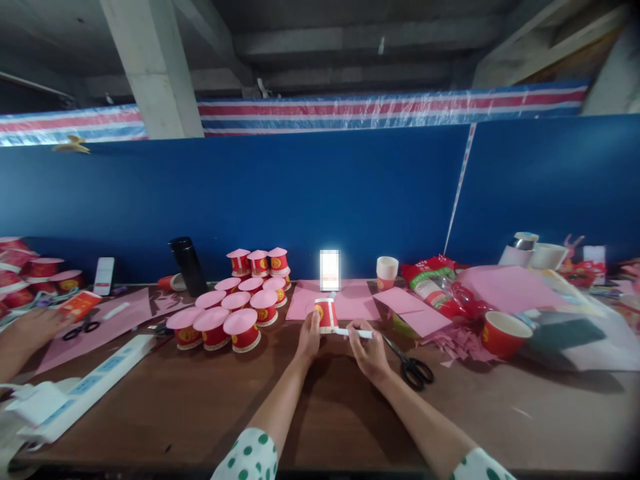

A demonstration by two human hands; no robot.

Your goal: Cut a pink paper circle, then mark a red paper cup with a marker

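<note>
My left hand (309, 338) is closed around a small red paper cup (326, 312) with a gold print and a pale strip, above the middle of the table. In my right hand (371, 355) is a slim white pen (356, 333), pinched between the fingers. Its tip points left and meets or nearly meets the cup's lower rim; which of the two I cannot tell. Pink paper sheets (357, 300) lie behind the cup. Black-handled scissors (416, 373) rest right of my right hand. Several red cups with pink cone tops (243, 321) stand in rows to the left.
A lit phone (329, 270) leans at the back. Right are a white-and-red cup (387, 273), a red snack bag (435, 283), paper scraps (463, 343) and a red bowl (505, 333). Left are a black bottle (187, 267), a power strip (95, 387) and another person's hand (37, 327).
</note>
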